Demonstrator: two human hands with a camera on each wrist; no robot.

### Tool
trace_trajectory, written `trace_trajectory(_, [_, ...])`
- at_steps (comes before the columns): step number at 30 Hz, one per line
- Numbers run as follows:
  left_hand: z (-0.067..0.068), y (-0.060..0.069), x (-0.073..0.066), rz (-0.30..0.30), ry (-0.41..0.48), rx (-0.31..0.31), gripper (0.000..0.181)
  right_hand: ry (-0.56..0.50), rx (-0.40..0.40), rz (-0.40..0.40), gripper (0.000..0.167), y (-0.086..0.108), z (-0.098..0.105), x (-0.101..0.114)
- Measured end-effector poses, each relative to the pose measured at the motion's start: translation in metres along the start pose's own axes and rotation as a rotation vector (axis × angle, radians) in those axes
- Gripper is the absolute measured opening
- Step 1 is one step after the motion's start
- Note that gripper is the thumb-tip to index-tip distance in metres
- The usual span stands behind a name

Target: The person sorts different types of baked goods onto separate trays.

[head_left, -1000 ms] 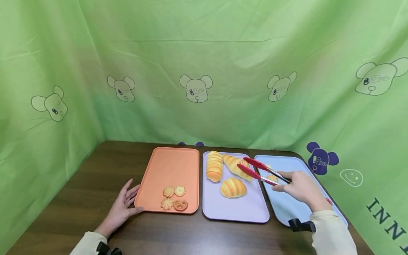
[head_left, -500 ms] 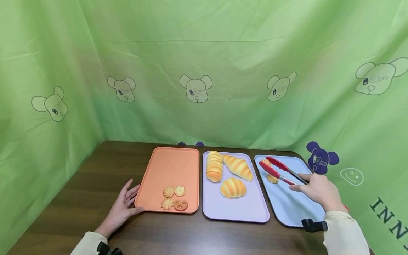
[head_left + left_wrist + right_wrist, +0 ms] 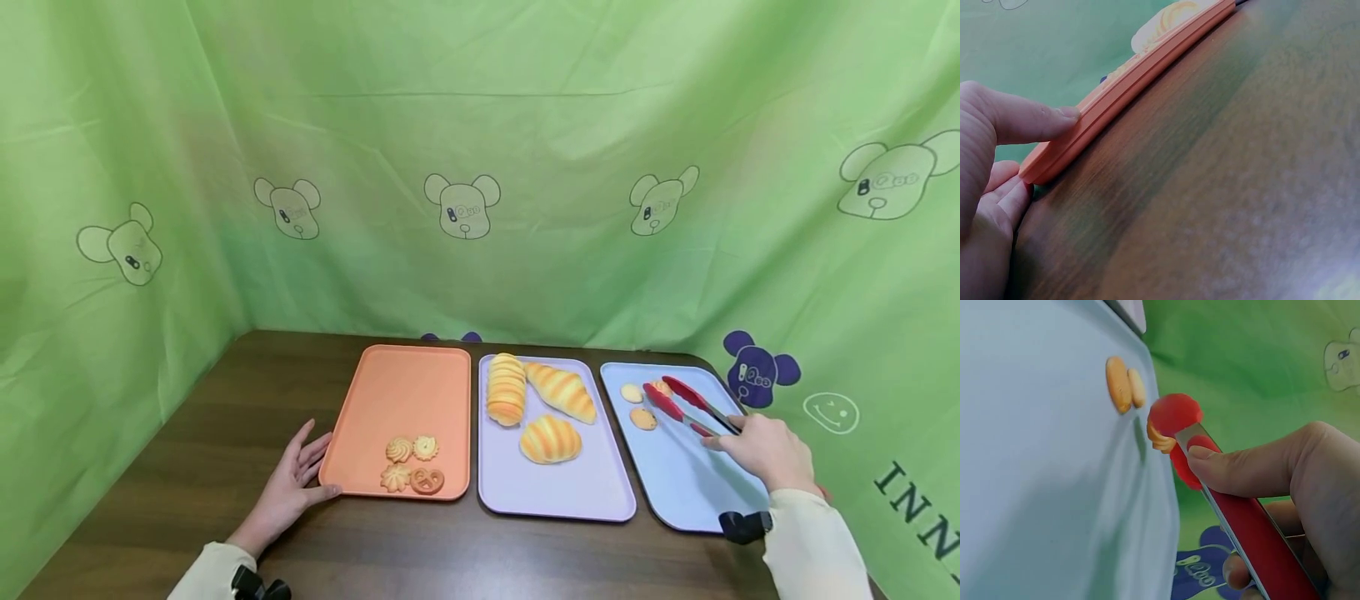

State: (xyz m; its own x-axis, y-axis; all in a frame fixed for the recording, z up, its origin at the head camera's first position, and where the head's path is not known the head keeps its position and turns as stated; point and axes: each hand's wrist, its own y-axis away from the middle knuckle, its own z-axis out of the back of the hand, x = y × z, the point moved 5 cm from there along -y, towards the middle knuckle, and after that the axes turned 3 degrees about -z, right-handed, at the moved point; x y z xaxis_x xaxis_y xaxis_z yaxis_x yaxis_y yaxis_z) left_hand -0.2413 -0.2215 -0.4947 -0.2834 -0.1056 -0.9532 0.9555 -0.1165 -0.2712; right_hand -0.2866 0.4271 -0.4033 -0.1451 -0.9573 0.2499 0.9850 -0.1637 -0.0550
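In the head view, my right hand [image 3: 768,454] grips red-tipped tongs [image 3: 701,404] over the far part of the blue tray [image 3: 690,483]. Between the tong tips is a small orange-brown swirled cookie [image 3: 663,387]; the right wrist view shows the cookie [image 3: 1159,439] partly hidden by a red tip. Just left of it on that tray lie a pale round cookie [image 3: 632,392] and a speckled cookie [image 3: 642,418]. My left hand [image 3: 288,487] touches the near left corner of the orange tray [image 3: 412,392], fingers extended along its side and thumb on the front rim [image 3: 1060,147].
Several cookies [image 3: 412,463] sit near the orange tray's front edge. Between the other trays stands a purple tray [image 3: 555,496] bearing a long ridged roll [image 3: 506,390], a croissant-like bread [image 3: 562,392] and a rounded bread [image 3: 551,440]. A green cloth [image 3: 465,283] hangs behind the brown table [image 3: 420,550].
My right hand has carried the cookie in the tongs rightward, from above the purple tray to the blue tray, right of its two cookies. The left hand stays at the orange tray.
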Motion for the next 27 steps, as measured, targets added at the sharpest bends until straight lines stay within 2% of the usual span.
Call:
trace_trajectory(5, [0.000, 0.000, 0.001, 0.013, -0.009, -0.008, 0.109, -0.027, 0.025, -0.041, 0.090, -0.006, -0.008, -0.011])
trace_trajectory(10, [0.000, -0.001, 0.001, -0.009, 0.007, 0.000, 0.109, -0.074, 0.079, -0.082, 0.093, -0.009, -0.018, -0.018])
trace_trajectory(15, [0.002, -0.001, 0.001, -0.005, 0.014, 0.009, 0.110, -0.130, 0.125, -0.127, 0.098, -0.007, -0.026, -0.022])
trace_trajectory(27, [-0.001, 0.000, 0.001, 0.008, 0.021, -0.002, 0.109, -0.105, 0.091, -0.087, 0.099, -0.004, -0.021, -0.017])
